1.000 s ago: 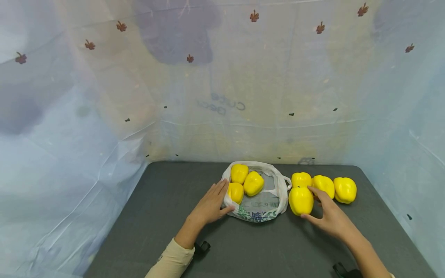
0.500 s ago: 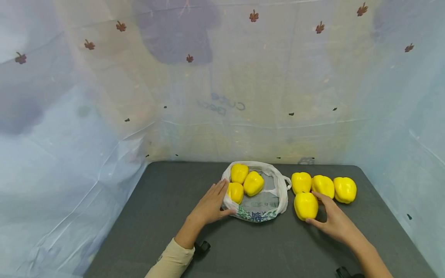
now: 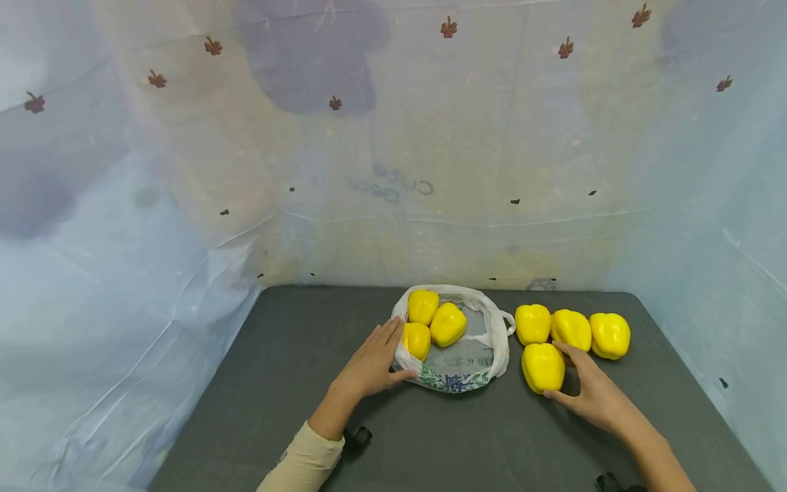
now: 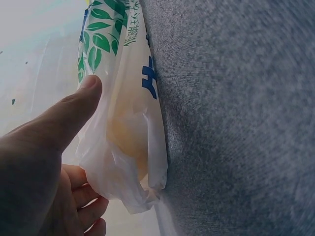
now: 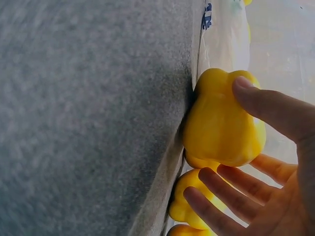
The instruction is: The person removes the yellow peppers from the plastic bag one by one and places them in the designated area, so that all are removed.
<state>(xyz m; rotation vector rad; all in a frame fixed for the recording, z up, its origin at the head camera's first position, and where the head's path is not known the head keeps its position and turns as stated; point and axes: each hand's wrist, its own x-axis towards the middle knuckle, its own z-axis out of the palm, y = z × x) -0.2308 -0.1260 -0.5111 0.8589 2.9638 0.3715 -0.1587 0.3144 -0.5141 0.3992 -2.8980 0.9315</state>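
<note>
On the dark table stands a white plastic bag (image 3: 501,345), its mouth rolled wide, with 3 yellow bell peppers (image 3: 448,324) inside toward its left. My left hand (image 3: 370,362) rests against the bag's left side, fingers straight; in the left wrist view the thumb (image 4: 81,105) lies along the printed plastic (image 4: 101,39). To the right of the bag, my right hand (image 3: 593,393) holds a yellow bell pepper (image 3: 543,367) between thumb and fingers. The right wrist view has the thumb on this pepper (image 5: 221,118), which is low at the tabletop; whether it touches the table I cannot tell.
Behind the held pepper, 3 more yellow bell peppers (image 3: 572,330) sit in a row on the dark table (image 3: 455,444). A bag handle loop (image 3: 509,323) sticks out toward them. A pale patterned curtain (image 3: 393,171) hangs behind the table and along its sides.
My right hand has drawn the pepper away from the bag, to the right and toward me, in front of the row. The left hand and bag have stayed almost still.
</note>
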